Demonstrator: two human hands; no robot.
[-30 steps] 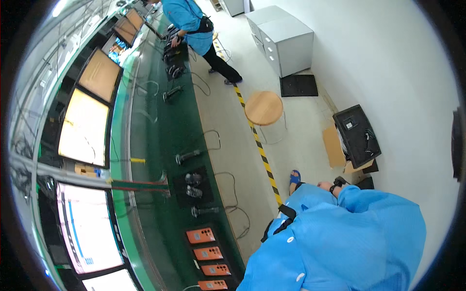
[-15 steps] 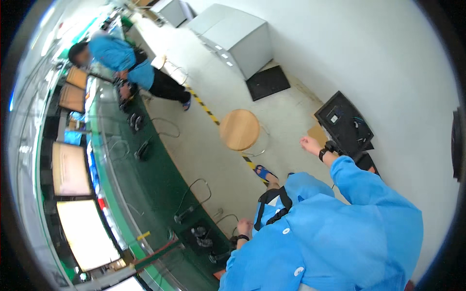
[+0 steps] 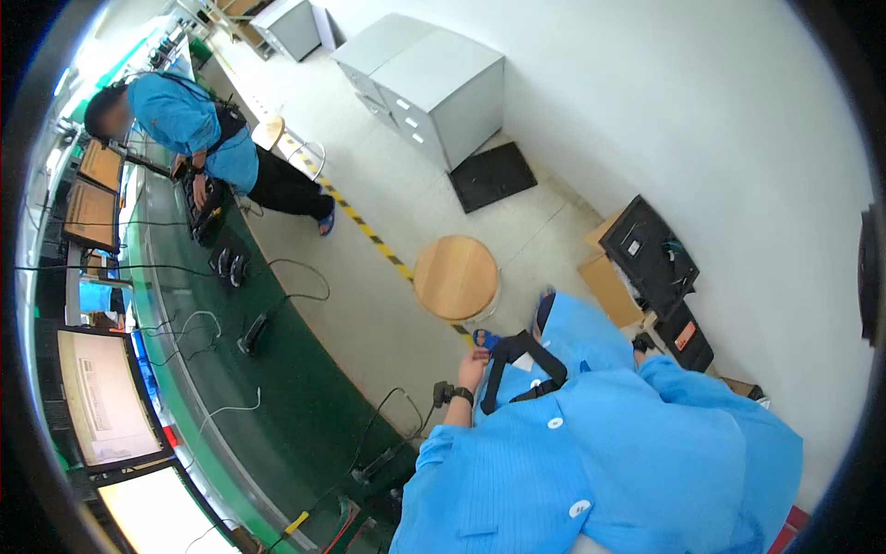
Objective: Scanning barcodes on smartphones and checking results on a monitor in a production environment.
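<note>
My left hand [image 3: 472,366] hangs beside the green workbench [image 3: 318,415]. Its fingers look loosely extended, and I see nothing held in them. A black strap [image 3: 552,367] crosses the front of my blue coat [image 3: 517,462], just right of that hand. On the left wrist is a dark band with a small black device [image 3: 444,394]. My right arm hangs at my side; a black wrist device [image 3: 643,343] shows there, while the right hand's fingers are hidden. A round wooden stool [image 3: 455,277] stands ahead of my feet.
Monitors [image 3: 109,397] line the bench at left, with cables and a black handheld device [image 3: 252,334] on it. A co-worker [image 3: 198,129] leans over the far bench. Grey cabinets [image 3: 461,97], a black mat [image 3: 494,175], a cardboard box [image 3: 609,286] and a black panel [image 3: 649,257] lie along the right wall.
My left hand has swung forward, away from the bench edge. My right hand has dropped back against my side, out of sight. My view has shifted, and my feet have moved closer to the stool.
</note>
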